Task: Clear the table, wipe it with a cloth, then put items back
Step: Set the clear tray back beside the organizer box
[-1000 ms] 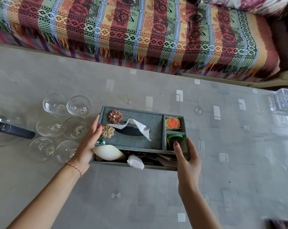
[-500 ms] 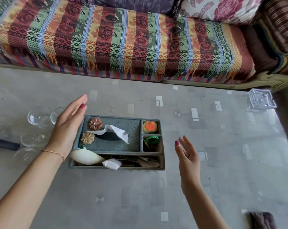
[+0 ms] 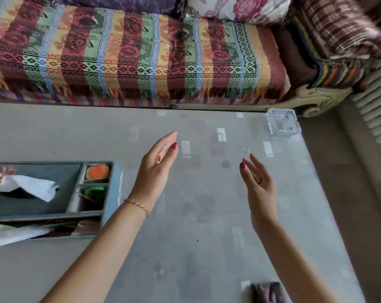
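Both hands were recorded empty and apart above the surface (image 3: 207, 248). Left hand (image 3: 158, 169): fingers straight, edge-on, just right of the organiser box (image 3: 111, 193), not touching it. Right hand (image 3: 258, 186): fingers loosely spread, palm inward, gripping nothing.

Head view, items:
- Organiser box, left edge of view, resting on the surface. Grey felt-like covering, rectangular, with small compartments. White tissue (image 3: 30, 186) drawn up through the slot; an orange item (image 3: 97, 171) in the far compartment, a green one (image 3: 94, 191) in the next.
- Glass dish (image 3: 282, 124), far right corner of the surface. Clear, square, faceted; well apart from both hands.
- Cloth (image 3: 268, 293), near edge, dark, crumpled, partly cut off by the frame.
- Surface: grey, glossy, with pale rectangular markings.
- Sofa throw (image 3: 130, 55) beyond: woven, striped, fringed.

We judged the step to be either clearing or putting back; we could not tell which. The next move seemed to call for a reach toward the glass dish, which we expected to be hard, slippery and breakable, wanting a firm grip on its sides.
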